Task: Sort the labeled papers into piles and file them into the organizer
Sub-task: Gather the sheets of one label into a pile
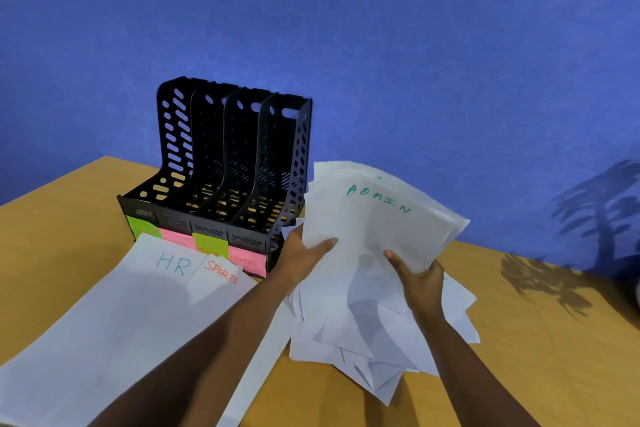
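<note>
A black organizer (221, 163) with several upright slots stands at the back of the wooden table, green and pink labels stuck on its front. An HR sheet (114, 305) lies flat before it, a SPORTS sheet (216, 279) beside it. My left hand (299, 258) and my right hand (420, 279) both grip a bundle of white papers (374, 229) lifted off the table, its top sheet marked ADMIN. More loose white sheets (349, 333) lie spread under the bundle.
The wooden table (519, 340) runs to a blue wall. A plant's shadow (540, 282) falls on the table's right side. The table's left rear corner sits left of the organizer.
</note>
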